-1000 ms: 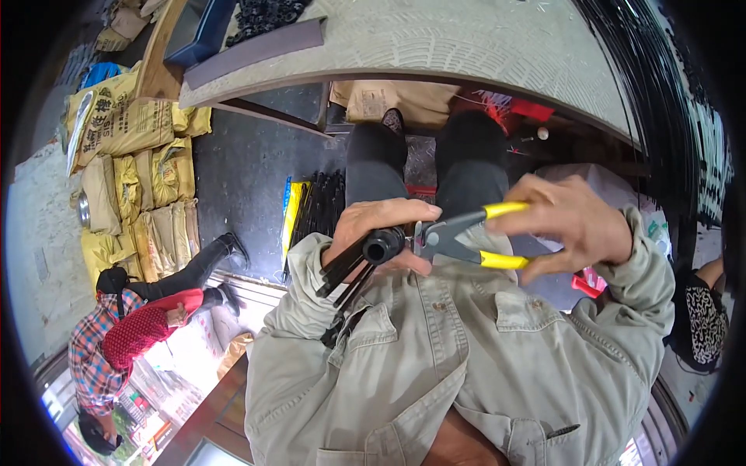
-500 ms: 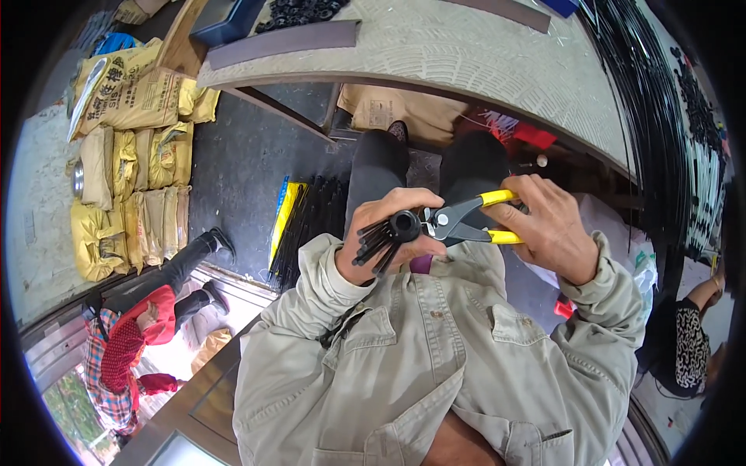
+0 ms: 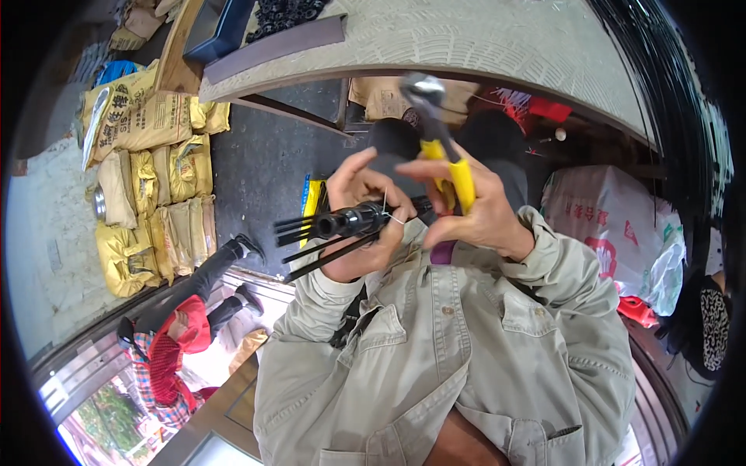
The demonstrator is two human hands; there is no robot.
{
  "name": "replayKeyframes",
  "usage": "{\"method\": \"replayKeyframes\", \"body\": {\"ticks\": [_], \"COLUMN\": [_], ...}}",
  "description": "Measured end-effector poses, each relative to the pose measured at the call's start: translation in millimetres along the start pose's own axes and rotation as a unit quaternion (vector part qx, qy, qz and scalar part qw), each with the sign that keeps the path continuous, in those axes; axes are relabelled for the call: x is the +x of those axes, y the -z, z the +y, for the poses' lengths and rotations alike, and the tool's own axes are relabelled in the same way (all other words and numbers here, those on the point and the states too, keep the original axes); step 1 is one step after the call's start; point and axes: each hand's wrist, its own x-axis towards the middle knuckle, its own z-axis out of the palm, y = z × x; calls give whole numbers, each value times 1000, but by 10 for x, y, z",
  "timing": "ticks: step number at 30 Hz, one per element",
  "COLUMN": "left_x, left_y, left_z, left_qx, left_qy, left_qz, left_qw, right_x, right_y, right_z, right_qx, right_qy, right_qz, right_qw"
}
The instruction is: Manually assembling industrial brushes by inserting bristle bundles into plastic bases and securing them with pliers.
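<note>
My left hand (image 3: 388,247) grips a bundle of thin black rods (image 3: 350,221), held level in front of my lap with ring-shaped black ends toward the left. A thin white cable tie (image 3: 395,217) sits around the bundle beside my fingers, its loose end sticking up. My right hand (image 3: 491,203) is curled around the yellow handles of cutting pliers (image 3: 464,185). Their metal jaws point up and away, apart from the bundle and blurred. Behind the pliers, the right-hand end of the bundle is partly hidden.
A grey patterned workbench (image 3: 482,54) spans the far side, with a blue bin (image 3: 220,31) and black small parts (image 3: 284,17). Yellow sacks (image 3: 163,167) are stacked at left. Two people work nearby, left and right. A white sack (image 3: 594,213) stands at right.
The pliers have left the bundle and swung upward, jaws now away from me. The bundle has turned to point left, and the white cable tie now shows more plainly.
</note>
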Motion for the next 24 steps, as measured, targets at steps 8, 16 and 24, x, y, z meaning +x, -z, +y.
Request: {"method": "replayKeyframes", "body": {"ticks": [8, 16, 24], "left_x": [-50, -74, -18], "left_y": [-70, -165, -134], "left_z": [36, -30, 42], "left_qx": [129, 83, -68], "left_qy": [3, 7, 104], "left_qz": [85, 127, -29], "left_qw": [988, 988, 992], "right_x": [113, -90, 72], "right_y": [-99, -289, 74], "right_z": [30, -81, -397], "right_qx": [15, -155, -131], "right_qy": [67, 152, 101], "right_qz": [2, 149, 24], "right_qw": [998, 965, 986]}}
